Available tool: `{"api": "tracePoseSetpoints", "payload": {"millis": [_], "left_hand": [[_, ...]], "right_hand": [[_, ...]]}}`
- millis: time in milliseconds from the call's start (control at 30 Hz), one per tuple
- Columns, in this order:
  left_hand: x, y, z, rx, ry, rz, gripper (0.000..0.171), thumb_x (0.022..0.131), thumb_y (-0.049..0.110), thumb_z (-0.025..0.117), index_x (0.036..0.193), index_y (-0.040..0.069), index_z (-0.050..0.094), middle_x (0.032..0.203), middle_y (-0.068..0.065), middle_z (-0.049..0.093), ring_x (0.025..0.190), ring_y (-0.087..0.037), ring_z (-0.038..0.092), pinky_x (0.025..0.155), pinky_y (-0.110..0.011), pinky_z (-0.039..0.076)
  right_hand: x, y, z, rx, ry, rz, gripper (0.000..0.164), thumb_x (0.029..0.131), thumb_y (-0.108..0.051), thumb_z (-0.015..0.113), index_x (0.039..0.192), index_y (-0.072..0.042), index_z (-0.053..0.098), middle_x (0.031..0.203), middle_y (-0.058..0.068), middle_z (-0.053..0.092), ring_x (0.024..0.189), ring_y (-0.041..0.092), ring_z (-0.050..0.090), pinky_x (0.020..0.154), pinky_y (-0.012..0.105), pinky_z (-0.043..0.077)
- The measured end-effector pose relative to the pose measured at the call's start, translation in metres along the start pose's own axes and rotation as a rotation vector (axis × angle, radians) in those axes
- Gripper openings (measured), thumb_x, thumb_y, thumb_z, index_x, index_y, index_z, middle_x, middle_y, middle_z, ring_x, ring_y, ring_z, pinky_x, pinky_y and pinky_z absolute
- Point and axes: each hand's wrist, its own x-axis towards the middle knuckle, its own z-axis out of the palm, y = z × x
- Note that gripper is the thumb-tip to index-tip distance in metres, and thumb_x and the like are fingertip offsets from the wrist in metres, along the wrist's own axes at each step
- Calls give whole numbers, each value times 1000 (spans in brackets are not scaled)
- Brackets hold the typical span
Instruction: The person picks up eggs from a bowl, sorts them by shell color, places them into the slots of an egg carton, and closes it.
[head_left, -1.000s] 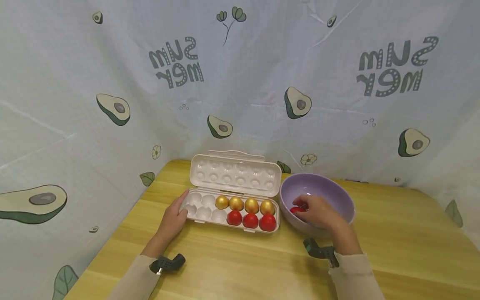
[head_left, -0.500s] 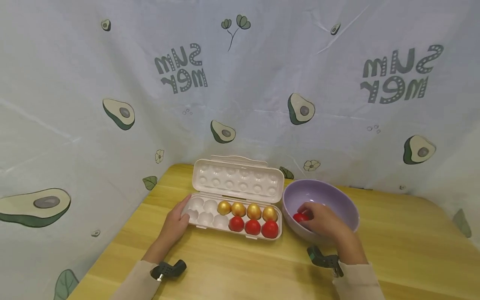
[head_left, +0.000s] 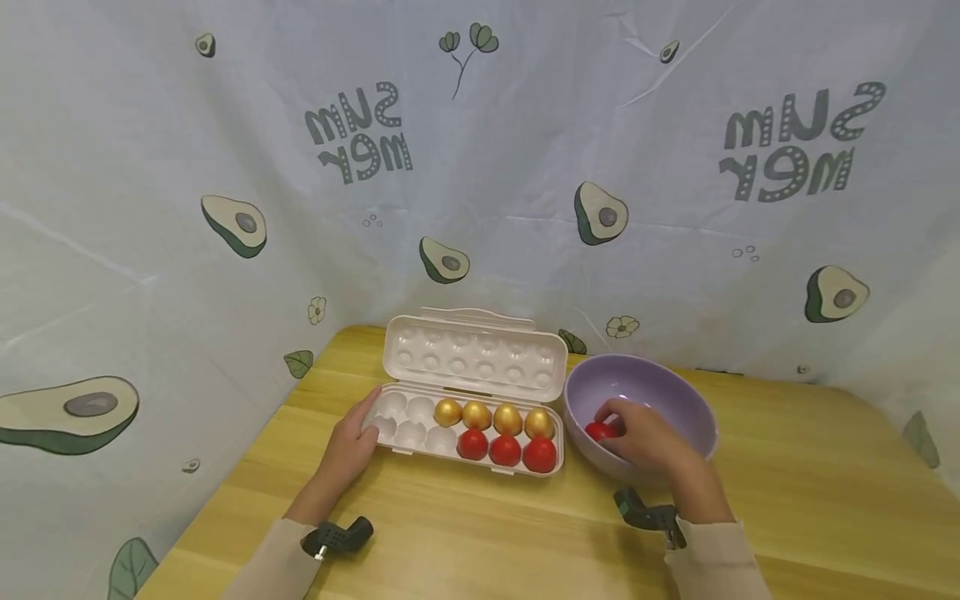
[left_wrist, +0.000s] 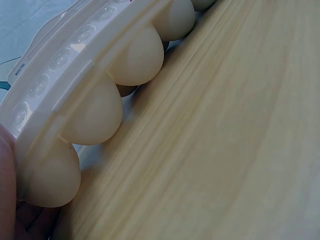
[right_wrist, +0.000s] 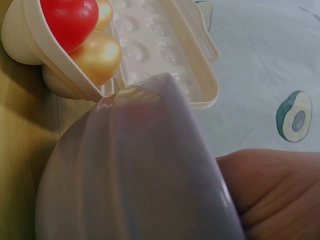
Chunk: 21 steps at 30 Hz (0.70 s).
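In the head view, an egg box lies with its lid raised at the back. Gold eggs fill the right part of its rear row, and red eggs sit in front of them. My left hand grips the box's left end, its thumb at the front edge; the left wrist view catches fingers around that end cup. Inside a purple bowl, my right hand holds another red egg between thumb and fingers. From the right wrist, the bowl's wall hides this egg.
The bowl stands right beside the box's right end. Both rest on a wooden table, whose back edge meets a hanging cloth printed with avocados. Several cups at the box's left hold no egg.
The head view has shifted slightly. My right hand stays in the bowl, and more of the red egg shows at its fingertips now. My left hand keeps its place on the box.
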Motion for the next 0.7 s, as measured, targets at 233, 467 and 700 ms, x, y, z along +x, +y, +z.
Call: {"api": "tracePoseSetpoints", "payload": {"millis": [233,467,700], "left_hand": [[1,0,0,16,12,16,62,78,-2,43,138,11,37,136,-16,40,126,-30,36,103,-46,30],[1,1,0,36,10,30,61,79,-2,43,138,9,37,137,-16,40,126,-31,35,103,-46,30],[1,-2,-1,38,12,45,60,79,-2,42,138,8,36,138,-16,39,127,-30,34,104,-45,30]], "right_hand": [[3,-1,2,-23,49,-33,21,78,-13,66,97,-9,58,86,2,63,81,16,58,74,37,49],[4,-1,4,-4,127,-48,34,79,-13,65,111,-6,56,101,8,62,92,25,59,80,44,50],[10,-8,4,18,210,-34,41,82,-15,64,120,-10,50,112,12,57,98,29,54,82,48,48]]}}
